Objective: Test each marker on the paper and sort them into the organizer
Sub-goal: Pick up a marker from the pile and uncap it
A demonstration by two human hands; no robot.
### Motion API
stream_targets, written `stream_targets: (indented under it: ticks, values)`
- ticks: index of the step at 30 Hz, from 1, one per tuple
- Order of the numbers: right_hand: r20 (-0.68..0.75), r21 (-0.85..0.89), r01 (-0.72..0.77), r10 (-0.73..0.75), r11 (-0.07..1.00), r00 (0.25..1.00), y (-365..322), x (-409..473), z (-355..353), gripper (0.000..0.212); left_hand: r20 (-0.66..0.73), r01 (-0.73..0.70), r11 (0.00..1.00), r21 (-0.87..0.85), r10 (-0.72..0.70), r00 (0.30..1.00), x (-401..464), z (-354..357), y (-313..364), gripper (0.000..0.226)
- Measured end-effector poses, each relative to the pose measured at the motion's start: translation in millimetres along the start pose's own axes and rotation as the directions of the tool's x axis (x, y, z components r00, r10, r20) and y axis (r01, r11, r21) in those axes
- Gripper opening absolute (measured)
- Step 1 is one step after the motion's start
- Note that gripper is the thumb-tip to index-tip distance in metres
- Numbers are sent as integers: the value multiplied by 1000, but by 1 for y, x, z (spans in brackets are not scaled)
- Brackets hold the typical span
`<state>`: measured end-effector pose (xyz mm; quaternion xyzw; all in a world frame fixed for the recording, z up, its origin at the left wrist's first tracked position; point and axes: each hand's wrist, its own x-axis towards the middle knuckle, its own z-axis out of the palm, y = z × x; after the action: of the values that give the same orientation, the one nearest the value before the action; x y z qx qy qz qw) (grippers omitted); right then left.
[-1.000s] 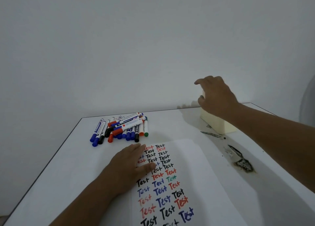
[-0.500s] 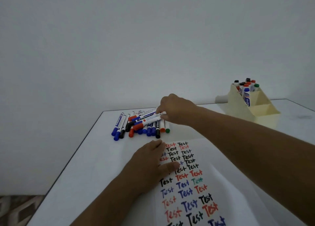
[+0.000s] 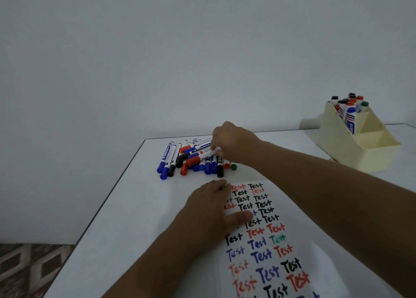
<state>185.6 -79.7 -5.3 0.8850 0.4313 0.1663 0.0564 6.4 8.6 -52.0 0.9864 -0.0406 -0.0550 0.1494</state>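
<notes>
Markers (image 3: 193, 159) lying in loose pile at far edge of white table (image 3: 126, 207), blue, red, black, green caps mixed. Right hand (image 3: 234, 143) reaching over pile, fingertips pinching white barrel of topmost marker (image 3: 202, 155). Left hand (image 3: 211, 210) lying flat, fingers straight, pressing paper (image 3: 265, 241) covered in coloured "Test" scribbles. Cream organizer (image 3: 351, 140) sitting far right, well apart from pile, holding several capped markers upright in back compartment.

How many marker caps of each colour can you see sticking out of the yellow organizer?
Black caps: 3
Red caps: 2
Green cap: 1
Total: 6 caps showing; any behind them are hidden.
</notes>
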Motion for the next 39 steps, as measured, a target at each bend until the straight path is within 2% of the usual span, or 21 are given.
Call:
stream_targets:
  ticks: [11,14,16,18,20,22,24,27,31,34,36,37,39]
  values:
    - [4,-73,13,-12,997,1000,1,6,8,21,-11,5,1000,2,-5,1000,2,2,-2,93]
    - [-54,-69,49,-53,996,997,5,0,7,17,-24,14,1000,-18,-14,1000,5,3,-4,93]
    - [-164,-74,97,-108,993,981,9,-6,7,10,-49,25,998,-64,-28,998,5,4,-5,91]
    - [-242,-58,133,-143,989,960,14,-15,3,12,-115,21,991,-134,-36,993,3,4,-5,87]
    - [-237,-52,122,-131,991,962,16,-24,-5,8,-253,-10,990,-142,-27,967,2,2,-5,79]
    - [-192,8,75,-73,997,979,17,-37,-17,14,-438,-41,996,-85,0,899,2,1,-7,74]
    - [-182,77,58,-43,995,982,16,-53,-28,15,-601,-67,996,-53,22,799,4,2,-11,69]
    - [-207,178,70,-32,981,978,9,-82,-40,13,-722,-95,995,-38,38,690,6,2,-13,67]
    - [-326,311,146,-38,939,944,-8,-119,-52,13,-714,-145,989,-11,94,694,3,0,-5,60]
    - [-384,386,177,-17,905,923,-21,-138,-63,9,-651,-132,987,-95,39,758,-3,-8,1,48]
    - [-379,562,98,150,821,913,-28,-150,-72,12,-591,-153,979,-137,43,806,-8,-11,4,43]
    - [-322,702,43,263,711,909,-32,-156,-76,16,-580,-184,969,-162,57,812,-11,-12,6,42]
    - [-145,944,6,399,329,905,-38,-164,-84,22,-599,-260,940,-220,80,797,-16,-13,10,43]
